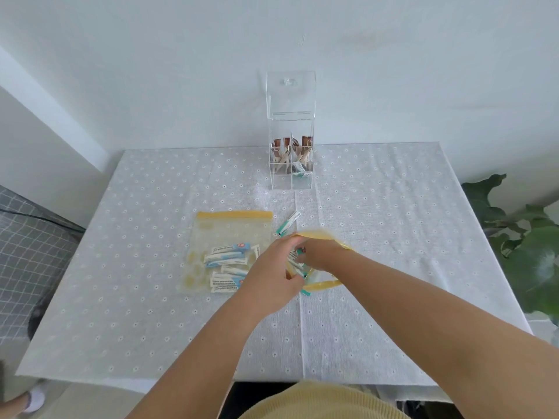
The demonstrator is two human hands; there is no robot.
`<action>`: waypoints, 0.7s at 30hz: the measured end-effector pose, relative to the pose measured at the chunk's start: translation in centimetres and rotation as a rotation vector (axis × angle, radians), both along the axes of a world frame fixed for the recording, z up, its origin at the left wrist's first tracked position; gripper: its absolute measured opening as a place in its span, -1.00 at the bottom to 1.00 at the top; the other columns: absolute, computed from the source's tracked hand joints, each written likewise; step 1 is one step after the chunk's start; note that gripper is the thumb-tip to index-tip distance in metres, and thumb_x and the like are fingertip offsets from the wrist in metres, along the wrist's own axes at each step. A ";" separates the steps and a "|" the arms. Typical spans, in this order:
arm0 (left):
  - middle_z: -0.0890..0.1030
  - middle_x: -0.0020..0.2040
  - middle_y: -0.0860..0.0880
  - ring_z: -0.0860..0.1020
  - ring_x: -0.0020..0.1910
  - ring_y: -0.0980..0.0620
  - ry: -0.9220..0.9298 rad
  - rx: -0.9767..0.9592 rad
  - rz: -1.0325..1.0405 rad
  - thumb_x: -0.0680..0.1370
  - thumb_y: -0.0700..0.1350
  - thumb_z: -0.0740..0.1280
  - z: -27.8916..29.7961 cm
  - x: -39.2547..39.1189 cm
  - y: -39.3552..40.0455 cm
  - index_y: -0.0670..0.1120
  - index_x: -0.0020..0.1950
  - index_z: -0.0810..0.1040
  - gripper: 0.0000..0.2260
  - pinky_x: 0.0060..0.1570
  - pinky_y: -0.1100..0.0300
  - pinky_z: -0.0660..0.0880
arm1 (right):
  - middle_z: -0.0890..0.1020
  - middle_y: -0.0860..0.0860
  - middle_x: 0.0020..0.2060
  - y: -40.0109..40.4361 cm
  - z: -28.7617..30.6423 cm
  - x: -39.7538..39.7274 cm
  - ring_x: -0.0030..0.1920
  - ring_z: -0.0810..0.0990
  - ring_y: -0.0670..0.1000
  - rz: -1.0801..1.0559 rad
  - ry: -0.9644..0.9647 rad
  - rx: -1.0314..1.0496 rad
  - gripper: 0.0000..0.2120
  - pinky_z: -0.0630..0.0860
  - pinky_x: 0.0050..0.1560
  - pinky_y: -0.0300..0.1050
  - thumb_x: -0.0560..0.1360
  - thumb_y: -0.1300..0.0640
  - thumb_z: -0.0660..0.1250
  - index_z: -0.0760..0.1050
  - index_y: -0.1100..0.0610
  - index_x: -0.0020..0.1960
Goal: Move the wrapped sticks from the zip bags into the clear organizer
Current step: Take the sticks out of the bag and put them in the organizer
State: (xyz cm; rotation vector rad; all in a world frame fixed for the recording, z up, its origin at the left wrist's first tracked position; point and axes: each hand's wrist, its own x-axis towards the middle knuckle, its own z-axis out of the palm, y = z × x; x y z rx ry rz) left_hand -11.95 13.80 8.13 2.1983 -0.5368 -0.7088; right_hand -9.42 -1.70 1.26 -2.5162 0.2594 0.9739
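Observation:
A clear organizer (291, 179) with its lid raised stands at the table's far middle, holding brown-wrapped sticks and one teal-tipped stick. A yellow-zip bag (208, 234) lies flat mid-table with several blue-and-white wrapped sticks (226, 257) inside. To its right, a second yellow-zip bag (325, 284) is held open. My left hand (272, 279) grips its near rim and some teal-tipped sticks. My right hand (317, 255) reaches into the bag mouth, fingers closed around teal-tipped sticks (295, 257). One teal-tipped stick (289, 223) lies loose on the cloth.
The table (393, 237) has a white flower-print cloth and stands against a pale wall. A leafy green plant (526, 252) sits off the right edge. A grey checked cushion (27, 255) is at the left.

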 end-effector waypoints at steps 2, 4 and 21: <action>0.40 0.01 0.14 0.45 -0.41 0.27 0.005 -0.002 0.013 0.49 -0.26 0.31 0.0 0.0 0.1 0.21 0.44 0.28 -0.39 -0.36 0.43 0.33 | 0.56 -0.02 0.14 0.4 -0.2 -0.1 0.10 0.54 0.04 -0.029 0.002 0.005 -0.59 0.43 -0.10 -0.24 0.57 0.06 0.25 0.35 0.08 0.40; 0.37 -0.09 0.14 0.42 -0.46 0.24 0.023 -0.003 0.033 0.49 -0.26 0.31 0.0 0.0 0.3 0.22 0.42 0.29 -0.40 -0.41 0.42 0.31 | 0.57 0.01 0.21 0.8 -0.7 0.0 0.16 0.56 0.05 -0.019 -0.002 -0.017 -0.58 0.48 0.05 -0.16 0.55 0.05 0.29 0.38 0.13 0.38; 0.50 0.26 -0.19 0.41 -0.49 0.27 0.018 -0.014 0.098 0.48 -0.26 0.32 -0.7 1.2 1.4 0.16 0.48 0.27 -0.37 -0.46 0.45 0.32 | 0.50 0.07 0.24 1.9 3.1 -1.6 0.26 0.46 0.08 0.213 -0.199 -0.118 -0.65 0.45 0.23 -0.07 0.55 0.25 0.20 0.47 0.12 0.32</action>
